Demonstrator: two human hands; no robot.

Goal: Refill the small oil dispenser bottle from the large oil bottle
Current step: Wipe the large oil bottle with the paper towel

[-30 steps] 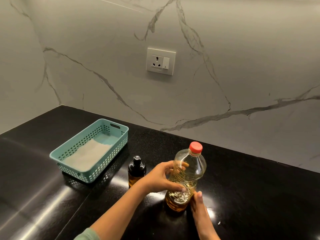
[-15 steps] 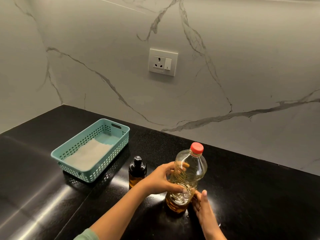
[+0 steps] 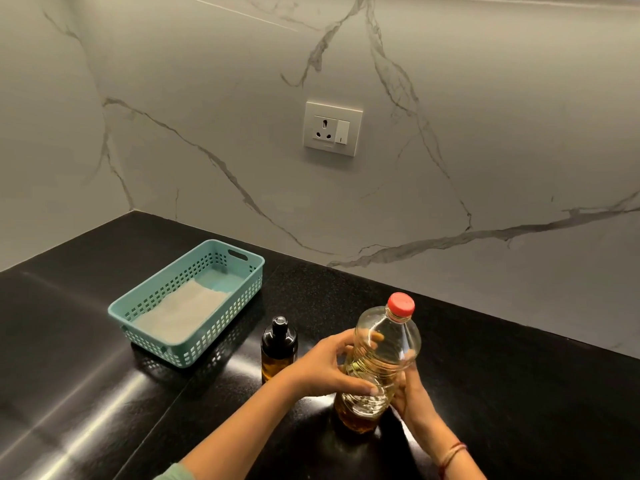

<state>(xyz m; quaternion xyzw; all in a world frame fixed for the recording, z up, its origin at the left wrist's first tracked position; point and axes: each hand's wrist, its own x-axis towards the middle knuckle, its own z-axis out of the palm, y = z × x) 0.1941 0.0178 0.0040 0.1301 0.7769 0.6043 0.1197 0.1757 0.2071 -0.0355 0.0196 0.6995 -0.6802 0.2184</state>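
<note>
A: Item one, your hands. State?

B: Your left hand [image 3: 329,367] is wrapped around the middle of the large clear plastic oil bottle with the red screw cap [image 3: 379,362], fingers curled over its front. Your right hand [image 3: 410,393] now cups the bottle's lower right side; a second ago it lay lower, near the base. The bottle leans slightly right, base on or just above the counter; I cannot tell which.

A: Meaning for the task?

B: You have moved from steadying to a two-handed hold, so a lift or uncapping is likely next. The red cap [image 3: 400,303] is on; no pouring has begun.

A: Item two, the receiver?

B: Small amber glass dispenser bottle with a black pump top [image 3: 279,348], upright just left of your left hand, top fitted, a little oil at the bottom.

A: Item three, surroundings?

B: Glossy black stone counter [image 3: 104,393], strongly reflective. Teal perforated plastic basket [image 3: 156,303] further left, holding a pale folded cloth [image 3: 183,313]. Behind, a white marble-veined wall [image 3: 485,133] carrying a white socket and switch plate [image 3: 333,129].
</note>
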